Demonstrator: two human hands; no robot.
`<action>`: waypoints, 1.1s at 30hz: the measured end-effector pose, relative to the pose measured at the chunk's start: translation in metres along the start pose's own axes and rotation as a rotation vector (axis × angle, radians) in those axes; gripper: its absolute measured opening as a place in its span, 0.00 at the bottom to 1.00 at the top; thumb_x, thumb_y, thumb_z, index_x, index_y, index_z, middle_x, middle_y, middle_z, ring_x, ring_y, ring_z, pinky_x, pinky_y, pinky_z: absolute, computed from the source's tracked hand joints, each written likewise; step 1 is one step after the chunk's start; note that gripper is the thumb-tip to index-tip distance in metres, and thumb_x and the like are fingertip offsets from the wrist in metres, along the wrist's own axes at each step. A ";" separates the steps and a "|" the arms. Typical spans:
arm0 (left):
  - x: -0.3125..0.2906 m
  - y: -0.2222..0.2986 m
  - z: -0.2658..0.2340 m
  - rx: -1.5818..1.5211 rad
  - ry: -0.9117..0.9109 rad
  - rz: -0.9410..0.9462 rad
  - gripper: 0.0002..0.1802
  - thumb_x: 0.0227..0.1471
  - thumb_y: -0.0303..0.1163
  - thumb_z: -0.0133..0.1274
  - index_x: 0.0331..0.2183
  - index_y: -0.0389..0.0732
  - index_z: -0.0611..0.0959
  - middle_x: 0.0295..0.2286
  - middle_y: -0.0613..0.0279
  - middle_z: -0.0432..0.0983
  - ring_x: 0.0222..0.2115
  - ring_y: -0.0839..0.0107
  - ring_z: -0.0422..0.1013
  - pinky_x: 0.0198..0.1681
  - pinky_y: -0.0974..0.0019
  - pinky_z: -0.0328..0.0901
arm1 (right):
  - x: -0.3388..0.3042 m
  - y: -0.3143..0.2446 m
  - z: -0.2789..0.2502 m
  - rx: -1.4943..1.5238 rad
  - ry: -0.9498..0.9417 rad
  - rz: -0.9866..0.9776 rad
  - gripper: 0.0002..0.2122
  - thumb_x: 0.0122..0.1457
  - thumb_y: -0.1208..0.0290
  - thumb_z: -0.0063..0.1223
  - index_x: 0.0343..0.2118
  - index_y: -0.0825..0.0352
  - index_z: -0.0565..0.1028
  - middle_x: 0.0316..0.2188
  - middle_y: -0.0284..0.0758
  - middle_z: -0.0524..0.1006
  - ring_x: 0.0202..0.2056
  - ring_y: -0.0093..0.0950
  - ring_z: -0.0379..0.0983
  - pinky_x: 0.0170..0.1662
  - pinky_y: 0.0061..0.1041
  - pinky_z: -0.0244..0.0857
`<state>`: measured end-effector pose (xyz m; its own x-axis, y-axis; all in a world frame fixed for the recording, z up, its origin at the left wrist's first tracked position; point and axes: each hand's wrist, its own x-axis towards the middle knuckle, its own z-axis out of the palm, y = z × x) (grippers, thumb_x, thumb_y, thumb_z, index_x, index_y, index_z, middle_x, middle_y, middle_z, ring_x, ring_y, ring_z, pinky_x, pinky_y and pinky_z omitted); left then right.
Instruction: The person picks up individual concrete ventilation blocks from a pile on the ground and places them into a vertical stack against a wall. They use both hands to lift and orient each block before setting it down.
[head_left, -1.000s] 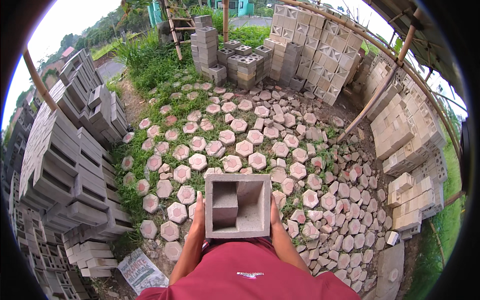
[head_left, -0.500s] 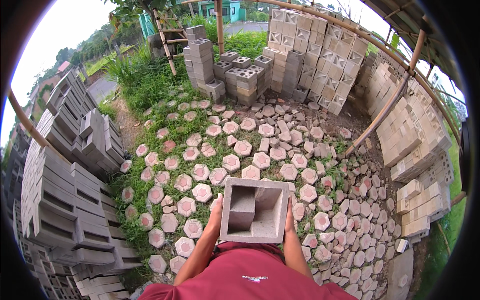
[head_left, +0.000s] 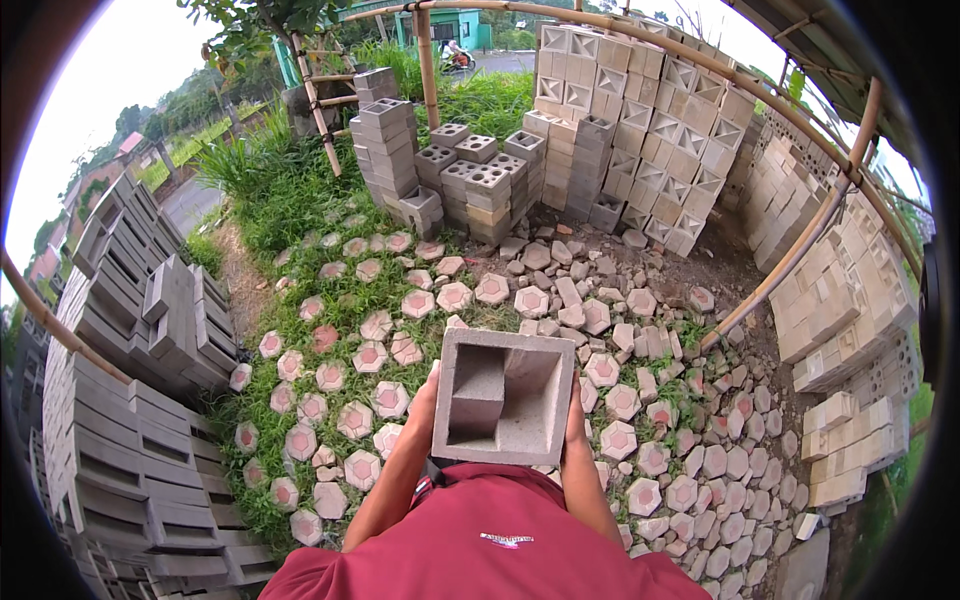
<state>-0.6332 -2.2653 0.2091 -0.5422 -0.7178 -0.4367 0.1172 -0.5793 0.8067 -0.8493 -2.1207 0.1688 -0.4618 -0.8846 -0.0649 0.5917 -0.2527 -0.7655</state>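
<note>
A person in a maroon shirt (head_left: 480,535) holds a hollow concrete block (head_left: 503,400) in front of the torso above a yard strewn with hexagonal pavers (head_left: 455,297). The block lies squarely between the palms: the left hand (head_left: 424,408) presses its left wall, the right hand (head_left: 576,415) its right, so neither is the nearer. The hands stand apart by just the width of the block and have hold of nothing else; most of the fingers are hidden behind its sides. The open face, with a stepped interior, points up toward the wearer and looks nearly square, slightly broader from hand to hand; the block's depth is out of sight, so its long axis cannot be told. Beyond the pavers, straight ahead of the block and well apart from it, stands a stack of round-holed blocks (head_left: 487,200), beside a tall wall of patterned vent blocks (head_left: 690,165). Compared with a second ago, that stack sits lower and larger in view, the block has shifted a little to the right and turned slightly clockwise, a printed sack at lower left has dropped from sight, and a motorbike (head_left: 458,57) has appeared on the far road. The two-handed hold looks unchanged.
</note>
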 end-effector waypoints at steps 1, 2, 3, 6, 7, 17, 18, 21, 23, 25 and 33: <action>0.013 0.004 0.007 0.003 -0.006 -0.031 0.35 0.56 0.60 0.37 0.47 0.39 0.76 0.38 0.62 0.73 0.34 0.72 0.67 0.39 0.68 0.62 | 0.011 0.001 -0.010 0.006 0.051 -0.008 0.30 0.64 0.45 0.28 0.60 0.63 0.57 0.55 0.35 0.64 0.55 0.30 0.60 0.58 0.29 0.53; 0.031 0.006 0.014 0.010 -0.019 -0.047 0.35 0.56 0.60 0.37 0.47 0.39 0.76 0.38 0.62 0.73 0.34 0.72 0.67 0.39 0.68 0.62 | 0.023 0.000 -0.021 0.006 0.072 -0.013 0.30 0.64 0.45 0.28 0.60 0.63 0.57 0.55 0.35 0.64 0.55 0.30 0.60 0.58 0.29 0.53; 0.047 0.006 0.015 0.001 -0.031 -0.057 0.35 0.56 0.60 0.37 0.48 0.39 0.75 0.38 0.62 0.73 0.34 0.72 0.67 0.39 0.68 0.62 | 0.031 -0.001 -0.022 0.012 0.088 0.005 0.30 0.63 0.45 0.28 0.60 0.63 0.57 0.56 0.35 0.63 0.55 0.29 0.60 0.58 0.29 0.53; 0.101 0.006 0.015 0.039 -0.058 -0.111 0.34 0.57 0.58 0.37 0.48 0.38 0.74 0.38 0.60 0.73 0.36 0.71 0.68 0.40 0.67 0.63 | 0.062 -0.004 -0.024 0.040 0.215 0.012 0.30 0.64 0.46 0.27 0.60 0.64 0.56 0.55 0.34 0.63 0.54 0.28 0.60 0.58 0.27 0.53; 0.118 0.015 0.027 0.039 -0.080 -0.132 0.34 0.57 0.58 0.37 0.49 0.38 0.74 0.39 0.60 0.73 0.37 0.71 0.68 0.40 0.67 0.63 | 0.077 -0.009 -0.025 0.055 0.303 -0.012 0.29 0.65 0.47 0.25 0.60 0.65 0.56 0.54 0.32 0.64 0.53 0.26 0.62 0.57 0.25 0.53; 0.318 0.090 0.066 0.013 -0.188 -0.196 0.33 0.59 0.54 0.34 0.53 0.37 0.69 0.49 0.58 0.67 0.47 0.66 0.63 0.53 0.66 0.54 | 0.269 -0.035 -0.039 -0.039 0.404 -0.010 0.31 0.63 0.44 0.28 0.59 0.67 0.58 0.53 0.34 0.66 0.52 0.26 0.62 0.56 0.25 0.54; 0.330 0.103 0.075 -0.001 -0.200 -0.229 0.33 0.59 0.54 0.33 0.55 0.38 0.68 0.50 0.57 0.66 0.49 0.65 0.62 0.54 0.65 0.53 | 0.287 -0.037 -0.045 0.003 0.380 -0.024 0.31 0.64 0.44 0.28 0.60 0.67 0.57 0.55 0.33 0.65 0.53 0.26 0.61 0.57 0.25 0.53; 0.376 0.125 0.077 0.013 -0.161 -0.209 0.34 0.59 0.54 0.33 0.55 0.38 0.66 0.50 0.57 0.66 0.49 0.66 0.62 0.55 0.64 0.53 | 0.341 -0.046 -0.039 -0.004 0.382 0.018 0.31 0.64 0.45 0.28 0.60 0.67 0.56 0.56 0.33 0.63 0.55 0.26 0.59 0.59 0.25 0.50; 0.410 0.132 0.076 -0.040 -0.192 -0.259 0.33 0.59 0.54 0.33 0.55 0.38 0.67 0.50 0.58 0.67 0.48 0.66 0.62 0.55 0.65 0.53 | 0.368 -0.044 -0.037 -0.139 0.445 -0.066 0.30 0.65 0.47 0.28 0.60 0.66 0.57 0.55 0.32 0.64 0.54 0.24 0.60 0.58 0.24 0.51; 0.429 0.150 0.081 -0.089 -0.210 -0.309 0.31 0.60 0.53 0.34 0.53 0.38 0.69 0.47 0.61 0.68 0.46 0.68 0.64 0.54 0.65 0.55 | 0.388 -0.053 -0.036 -0.094 0.442 0.018 0.29 0.65 0.47 0.27 0.60 0.66 0.57 0.55 0.33 0.64 0.53 0.24 0.61 0.57 0.24 0.52; 0.533 0.158 0.102 -0.020 -0.084 -0.345 0.32 0.59 0.54 0.35 0.52 0.38 0.70 0.45 0.63 0.70 0.46 0.71 0.64 0.52 0.66 0.56 | 0.478 -0.060 -0.067 -0.153 0.558 0.165 0.31 0.64 0.45 0.26 0.57 0.68 0.61 0.49 0.32 0.69 0.47 0.22 0.65 0.51 0.22 0.59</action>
<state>-0.9882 -2.7004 0.1445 -0.6193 -0.4445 -0.6472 -0.0693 -0.7902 0.6089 -1.1501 -2.5017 0.1409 -0.6736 -0.5573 -0.4855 0.6023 -0.0333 -0.7975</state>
